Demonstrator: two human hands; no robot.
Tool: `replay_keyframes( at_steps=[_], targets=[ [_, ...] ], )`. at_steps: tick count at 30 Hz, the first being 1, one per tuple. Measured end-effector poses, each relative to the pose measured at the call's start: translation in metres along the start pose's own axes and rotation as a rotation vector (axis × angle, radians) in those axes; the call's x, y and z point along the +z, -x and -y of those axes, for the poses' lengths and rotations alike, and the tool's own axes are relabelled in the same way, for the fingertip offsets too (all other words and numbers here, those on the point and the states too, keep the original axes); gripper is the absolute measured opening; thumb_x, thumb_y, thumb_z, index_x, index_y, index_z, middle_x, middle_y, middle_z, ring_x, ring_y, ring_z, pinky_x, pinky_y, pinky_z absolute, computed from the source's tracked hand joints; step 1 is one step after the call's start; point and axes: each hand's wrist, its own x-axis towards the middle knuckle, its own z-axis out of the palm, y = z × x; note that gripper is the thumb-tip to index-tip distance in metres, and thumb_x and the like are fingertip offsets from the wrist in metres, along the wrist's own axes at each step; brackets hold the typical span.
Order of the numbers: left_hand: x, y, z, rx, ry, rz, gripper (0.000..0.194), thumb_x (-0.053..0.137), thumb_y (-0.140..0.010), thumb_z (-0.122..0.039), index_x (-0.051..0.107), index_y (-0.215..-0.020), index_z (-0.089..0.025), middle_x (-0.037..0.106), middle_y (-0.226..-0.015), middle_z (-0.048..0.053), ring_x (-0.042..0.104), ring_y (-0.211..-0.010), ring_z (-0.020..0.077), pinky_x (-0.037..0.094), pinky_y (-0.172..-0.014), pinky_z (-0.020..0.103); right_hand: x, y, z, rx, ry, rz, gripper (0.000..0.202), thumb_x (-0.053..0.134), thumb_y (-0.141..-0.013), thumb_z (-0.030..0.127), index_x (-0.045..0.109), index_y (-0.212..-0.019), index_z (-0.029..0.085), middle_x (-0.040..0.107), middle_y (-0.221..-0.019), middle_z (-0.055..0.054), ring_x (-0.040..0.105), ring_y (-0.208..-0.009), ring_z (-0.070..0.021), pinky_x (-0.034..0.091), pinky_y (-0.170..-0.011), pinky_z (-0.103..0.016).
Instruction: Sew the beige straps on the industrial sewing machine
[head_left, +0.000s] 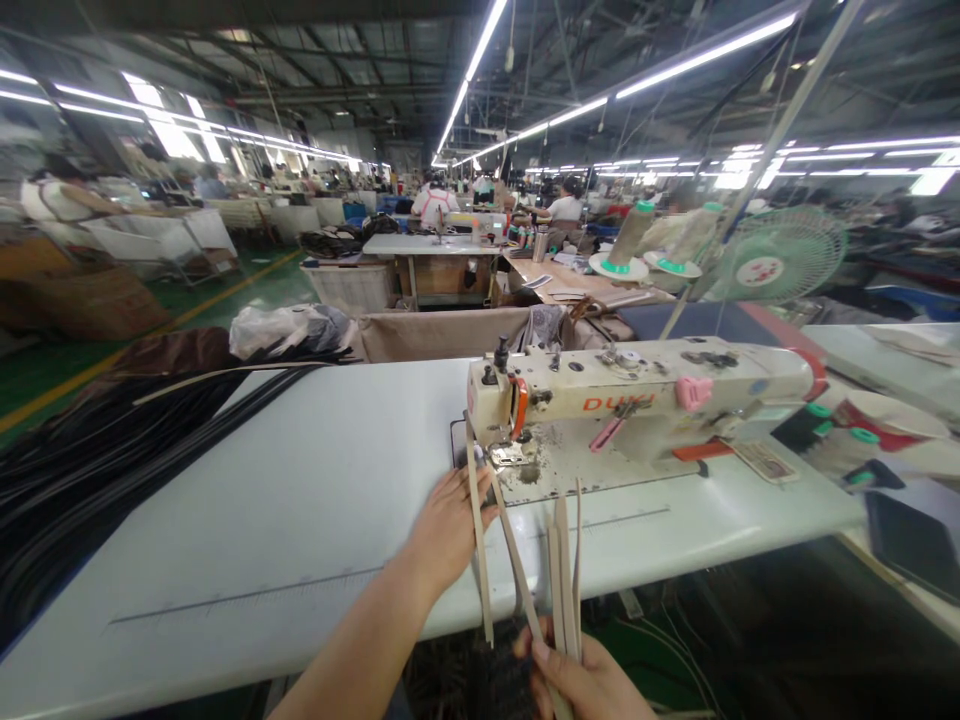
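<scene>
A white sewing machine (637, 385) stands on the pale worktable. My left hand (450, 520) lies on the tabletop just before the presser foot (512, 453), fingers stretched toward it. One narrow beige strip (480, 560) hangs from the machine's head end, crosses over my left fingers and passes the table's front edge. A second beige strip (514, 550) runs from near the presser foot down to my right hand (577, 670). Below the table edge, my right hand is closed around this strip and several other beige strips (564, 560), which point upward.
A bundle of long black strips (97, 470) covers the table's left end. At right are thread cones (847, 440), a dark phone-like slab (915, 540) and a green fan (780, 260). A fabric-lined bin (442, 333) stands behind the table. Other people work farther back.
</scene>
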Motion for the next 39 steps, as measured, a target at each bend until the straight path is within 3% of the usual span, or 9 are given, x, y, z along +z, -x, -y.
replay_keyframes(
  at_steps=[9,18,39],
  targets=[
    [-0.002,0.000,-0.001,-0.002,-0.018,0.008,0.046,0.049,-0.106,-0.037,0.052,-0.146,-0.015,0.057,-0.150,0.011,0.050,-0.142,0.0299,0.042,-0.119,0.054,0.008,0.006,0.012,0.053,-0.044,-0.038,0.063,0.080,-0.069,0.073,0.065,-0.094,0.017,0.055,-0.050,0.005,0.051,-0.043,-0.0094,0.043,-0.050,-0.021],
    [-0.004,-0.001,-0.001,0.008,-0.007,-0.001,0.045,0.051,-0.106,-0.037,0.054,-0.144,-0.014,0.058,-0.148,0.012,0.051,-0.140,0.0304,0.043,-0.119,0.054,0.008,0.011,0.011,0.021,-0.091,-0.029,0.054,0.079,-0.077,0.065,0.068,-0.098,0.016,0.056,-0.053,0.005,0.051,-0.047,-0.0085,0.043,-0.052,-0.020],
    [-0.003,-0.001,-0.001,0.004,0.008,0.005,0.047,0.051,-0.105,-0.038,0.052,-0.146,-0.015,0.057,-0.150,0.013,0.051,-0.140,0.0295,0.042,-0.119,0.054,0.007,0.007,0.013,0.066,-0.054,-0.041,0.064,0.081,-0.069,0.072,0.067,-0.096,0.016,0.057,-0.052,0.004,0.052,-0.046,-0.0095,0.042,-0.051,-0.021]
  ],
)
